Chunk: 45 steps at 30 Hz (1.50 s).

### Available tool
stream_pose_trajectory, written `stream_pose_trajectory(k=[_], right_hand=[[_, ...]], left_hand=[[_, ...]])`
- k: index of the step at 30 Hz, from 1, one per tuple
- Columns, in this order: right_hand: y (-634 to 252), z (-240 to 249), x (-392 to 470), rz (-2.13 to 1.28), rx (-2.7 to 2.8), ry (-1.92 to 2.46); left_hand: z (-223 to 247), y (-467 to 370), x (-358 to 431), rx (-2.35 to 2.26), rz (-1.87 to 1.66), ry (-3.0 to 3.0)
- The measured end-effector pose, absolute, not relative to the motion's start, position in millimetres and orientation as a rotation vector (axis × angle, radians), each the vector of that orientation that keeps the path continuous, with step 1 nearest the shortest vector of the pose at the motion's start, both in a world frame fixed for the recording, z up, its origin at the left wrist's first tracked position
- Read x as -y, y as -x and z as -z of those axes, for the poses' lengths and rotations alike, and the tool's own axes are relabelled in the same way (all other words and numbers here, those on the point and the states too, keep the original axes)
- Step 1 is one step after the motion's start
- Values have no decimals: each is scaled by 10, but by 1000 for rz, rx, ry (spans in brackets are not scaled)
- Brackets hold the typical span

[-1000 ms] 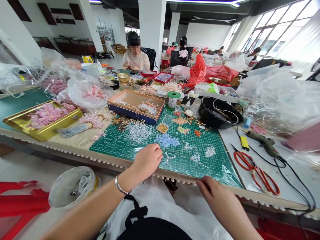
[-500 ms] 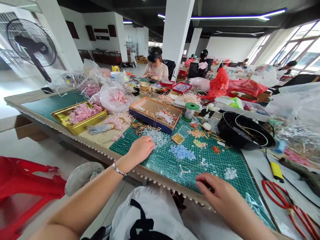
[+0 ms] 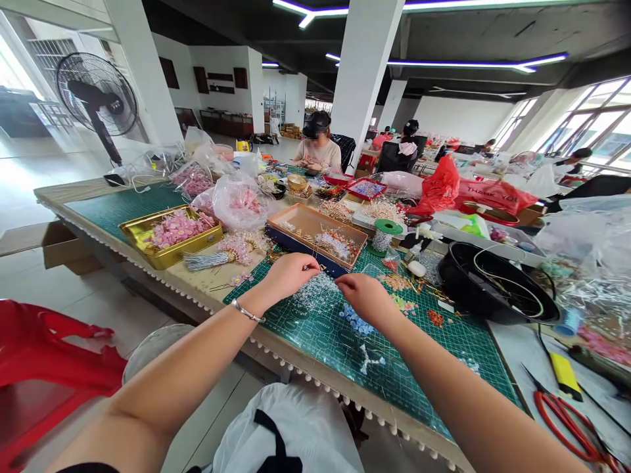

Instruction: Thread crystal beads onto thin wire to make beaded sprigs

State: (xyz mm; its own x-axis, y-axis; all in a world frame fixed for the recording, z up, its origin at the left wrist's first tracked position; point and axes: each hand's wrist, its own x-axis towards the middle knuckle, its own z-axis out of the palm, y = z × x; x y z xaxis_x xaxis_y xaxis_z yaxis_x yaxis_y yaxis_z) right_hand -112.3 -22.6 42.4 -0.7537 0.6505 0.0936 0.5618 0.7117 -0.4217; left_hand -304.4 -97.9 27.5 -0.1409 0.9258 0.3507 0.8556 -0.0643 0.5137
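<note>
Head view: the clear beads (image 3: 315,292) lie loose between the left hand (image 3: 286,276) and the right hand (image 3: 367,299), mostly on the person's side of the fingertips, with no distinct long axis. Fingertips face each other across a gap; both hands are curled, fingers drawn in — exact opening and any hold cannot be told. Beyond both hands stands the box (image 3: 296,247), its long axis slanting from behind the left hand to just past the right fingertips. Blue petals (image 3: 357,320) sit closer to the right hand — on its near side, partly hidden.
</note>
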Motion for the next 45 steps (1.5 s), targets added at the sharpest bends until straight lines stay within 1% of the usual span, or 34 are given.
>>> stream_pose_trajectory(k=[5,12,19,23,26,30,34,41,45], right_hand=[[1371,-404,45,-596,2557,960],[1551,-326,-47,-860,2414,967],[1451,-297,-94,-1305,2187,1024],[1345,-340,-80,-1622,1934,1059],[1199,-373,-72,-1772,1697,1076],[929,-407,-78,-1817,1424,1060],[709,-442,-9,-1829,1269,1014],[705,-513,193,-1853,1230,884],[774,-533,263,-1961,1242,840]], left_hand=[[-423,3110,830,-2028,-1069,-1968],[-534,3142,746,-1985,-1102,-2028],[-486,3285,828,-2103,-1070,-2056],[-351,3329,832,-2128,-1044,-2074],[-252,3363,825,-2144,-1043,-2036],[-205,3391,829,-2126,-1088,-1948],[-318,3292,872,-2018,-1153,-1922],[-653,2820,983,-1714,-1209,-1968],[-738,2653,972,-1584,-1245,-1959]])
